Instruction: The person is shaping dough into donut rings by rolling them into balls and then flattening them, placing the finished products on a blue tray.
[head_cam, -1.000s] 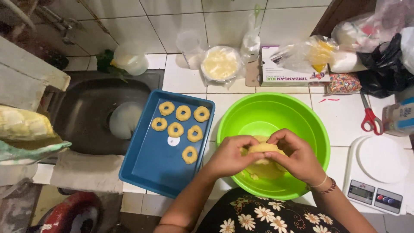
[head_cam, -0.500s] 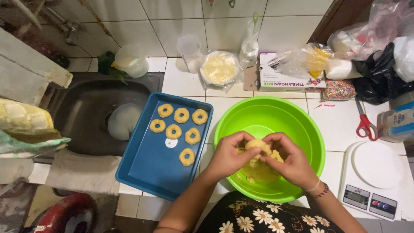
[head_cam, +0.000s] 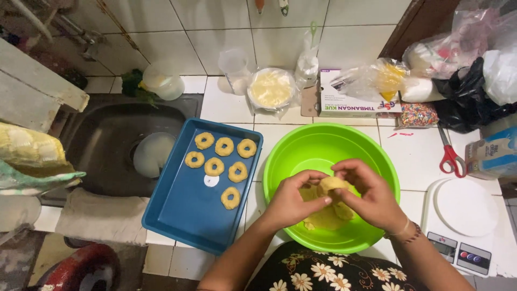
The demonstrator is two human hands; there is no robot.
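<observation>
Only the head view here, looking straight down. The small lump of pale yellow dough (head_cam: 333, 185) is soft and a bit lumpy, pinched up between both hands right over the round bright green plastic bowl (head_cam: 301, 151). More of the same yellow dough (head_cam: 326, 218) sits flat on the bowl's bottom, directly under the hands.

The left hand (head_cam: 291, 202) is curled in, thumb and fingertips closed on the near-left side of the lump. The right hand (head_cam: 371, 196) is cupped over the top and right side, fingers bent and pressing on it, so both are gripping the same piece. There's a thin beaded bracelet (head_cam: 403, 233) on the right wrist.

Just left of the left hand is a rectangular blue plastic tray (head_cam: 183, 215) with seven little ring-shaped dough pieces (head_cam: 221, 164) laid out in its far half, none touching each other. Further left is a dark metal sink (head_cam: 102, 145) with a pale plate in it.

Right of the right hand: a white digital kitchen scale (head_cam: 466, 215), and beyond it red-handled scissors (head_cam: 449, 156). Past the bowl, against the wall, a plastic-wrapped tub of pale cream stuff (head_cam: 271, 89), a white cardboard box (head_cam: 355, 99) and a bunch of plastic bags. The table (head_cam: 414, 156) and wall are both white tile.
</observation>
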